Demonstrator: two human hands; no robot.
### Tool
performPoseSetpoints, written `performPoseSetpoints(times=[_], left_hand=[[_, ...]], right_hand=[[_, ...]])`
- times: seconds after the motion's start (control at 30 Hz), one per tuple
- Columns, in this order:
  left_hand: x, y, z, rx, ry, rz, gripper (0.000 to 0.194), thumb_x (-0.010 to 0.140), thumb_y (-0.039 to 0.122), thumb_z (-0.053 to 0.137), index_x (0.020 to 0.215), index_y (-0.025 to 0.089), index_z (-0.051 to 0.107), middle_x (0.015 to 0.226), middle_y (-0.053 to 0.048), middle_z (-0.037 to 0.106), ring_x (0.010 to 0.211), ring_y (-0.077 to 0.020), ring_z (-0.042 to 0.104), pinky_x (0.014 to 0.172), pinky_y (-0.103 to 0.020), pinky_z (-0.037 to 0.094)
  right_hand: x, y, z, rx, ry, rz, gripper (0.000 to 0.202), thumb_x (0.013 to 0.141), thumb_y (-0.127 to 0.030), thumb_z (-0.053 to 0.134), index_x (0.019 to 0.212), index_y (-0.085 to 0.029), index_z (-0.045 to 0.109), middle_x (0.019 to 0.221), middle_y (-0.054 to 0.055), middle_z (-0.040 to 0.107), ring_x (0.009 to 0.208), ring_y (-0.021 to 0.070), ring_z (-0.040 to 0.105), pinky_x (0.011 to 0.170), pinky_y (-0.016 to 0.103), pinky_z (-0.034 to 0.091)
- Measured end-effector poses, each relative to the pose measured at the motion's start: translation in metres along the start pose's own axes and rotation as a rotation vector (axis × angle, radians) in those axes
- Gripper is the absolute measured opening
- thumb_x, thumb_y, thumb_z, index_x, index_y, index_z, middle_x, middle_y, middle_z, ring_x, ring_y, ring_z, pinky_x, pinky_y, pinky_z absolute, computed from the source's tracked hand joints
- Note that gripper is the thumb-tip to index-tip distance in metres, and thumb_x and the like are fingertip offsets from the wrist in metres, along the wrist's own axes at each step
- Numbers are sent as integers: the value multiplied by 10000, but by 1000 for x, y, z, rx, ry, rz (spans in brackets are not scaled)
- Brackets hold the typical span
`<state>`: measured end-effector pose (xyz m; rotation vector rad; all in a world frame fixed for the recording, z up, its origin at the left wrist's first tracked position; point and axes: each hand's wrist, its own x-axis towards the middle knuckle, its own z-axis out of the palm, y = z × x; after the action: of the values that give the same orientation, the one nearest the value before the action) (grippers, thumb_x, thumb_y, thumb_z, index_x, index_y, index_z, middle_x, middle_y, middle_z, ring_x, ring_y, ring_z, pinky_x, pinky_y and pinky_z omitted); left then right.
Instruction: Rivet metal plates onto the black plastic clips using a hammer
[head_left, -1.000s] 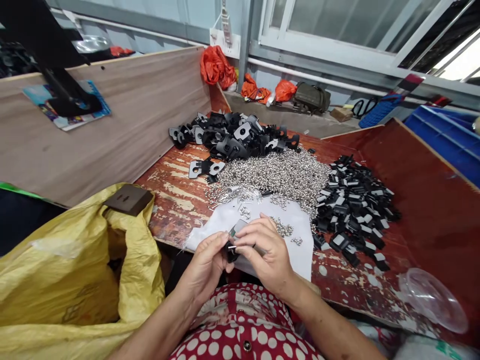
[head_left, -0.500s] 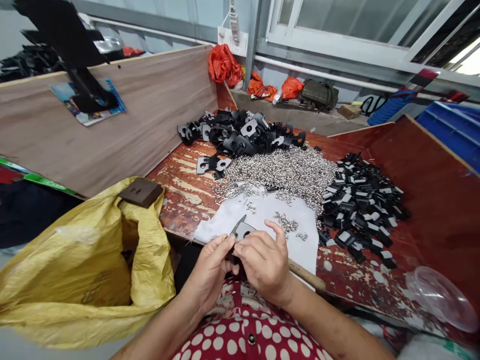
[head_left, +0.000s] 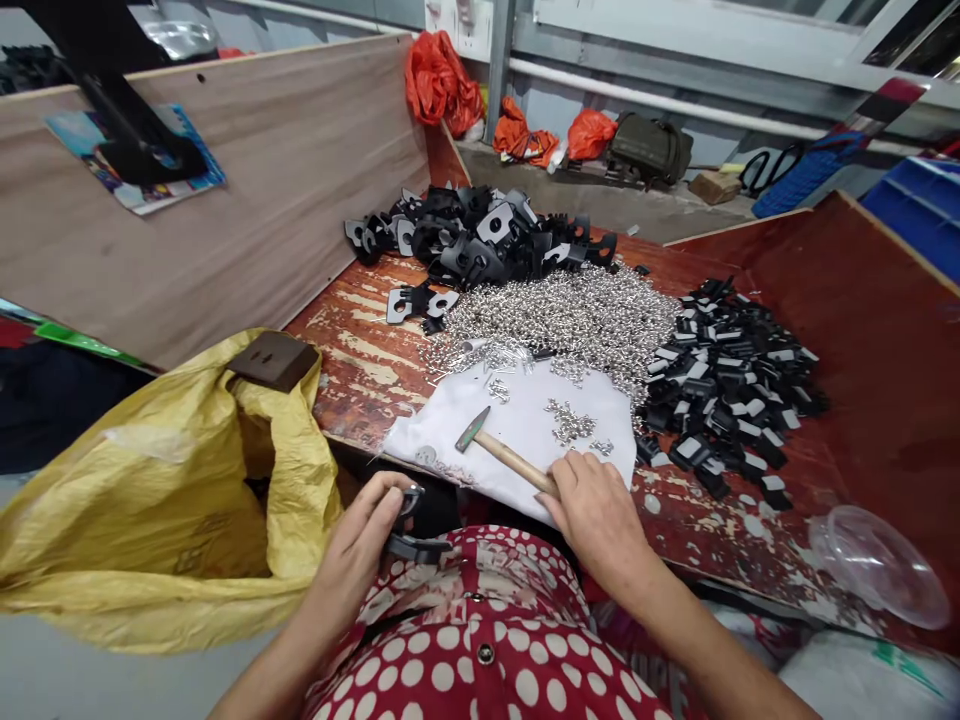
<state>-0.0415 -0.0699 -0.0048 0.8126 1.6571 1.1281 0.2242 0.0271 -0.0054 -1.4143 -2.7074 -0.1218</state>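
Observation:
In my left hand (head_left: 369, 525) is a black plastic part (head_left: 414, 545), held just off the table's front edge, over my lap. My right hand (head_left: 592, 500) has its fingers around the handle end of a small hammer (head_left: 514, 460), whose head lies over the white cloth (head_left: 450, 410). Small clusters of metal rivets (head_left: 570, 422) rest on the cloth. Behind it spreads a large heap of shiny rivets (head_left: 562, 320). Black parts with grey plates (head_left: 480, 240) are piled at the back, and smaller black clips (head_left: 727, 380) at the right.
A yellow sack (head_left: 172, 500) stands open at the left with a dark block (head_left: 274, 360) on its rim. Wooden boards (head_left: 262, 180) wall the table's left side. A clear plastic bowl (head_left: 877, 565) sits at the front right.
My hands have moved apart. The left went down and left with the black part; the right moved right and took the hammer handle. The hammer head is now in full view.

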Motion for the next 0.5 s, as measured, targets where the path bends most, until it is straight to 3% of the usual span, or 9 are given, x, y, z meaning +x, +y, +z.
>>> performPoseSetpoints(times=[0.13,0.2,0.33,0.43,0.5], left_hand=[[21,-13,30,-7,0,83,292,907,518,606,959,248,705,670,18,596,635,-201,536,592,-264,420],[30,-21,40,104,-1,146,346,943,492,535,1061,229,727,657,21,597,606,-195,536,576,-269,406],[37,-28,46,333,-15,302,427,1003,419,399,1054,185,753,757,-21,675,715,-198,604,711,-287,449],[35,-28,47,376,10,331,433,1020,385,361,1045,175,738,854,-48,727,787,-200,640,785,-294,458],[34,-28,48,379,28,346,431,1029,369,342,1048,172,724,894,-59,742,819,-202,655,794,-297,460]], right_hand=[[-17,13,10,119,-145,79,61,949,-236,600,989,-210,563,729,9,653,584,204,616,528,308,378],[-23,18,6,223,-150,90,191,987,-227,533,1173,-207,566,735,-1,689,585,203,651,526,293,408],[-37,23,-21,437,16,-37,473,1053,-228,444,1519,-299,404,1101,49,735,858,197,721,702,287,530],[-43,17,-38,519,167,-61,521,1050,-205,467,1554,-308,385,1043,56,714,802,176,690,688,272,528],[-43,10,-38,532,255,-74,554,1032,-161,484,1563,-280,379,943,51,690,753,168,664,667,268,517]])
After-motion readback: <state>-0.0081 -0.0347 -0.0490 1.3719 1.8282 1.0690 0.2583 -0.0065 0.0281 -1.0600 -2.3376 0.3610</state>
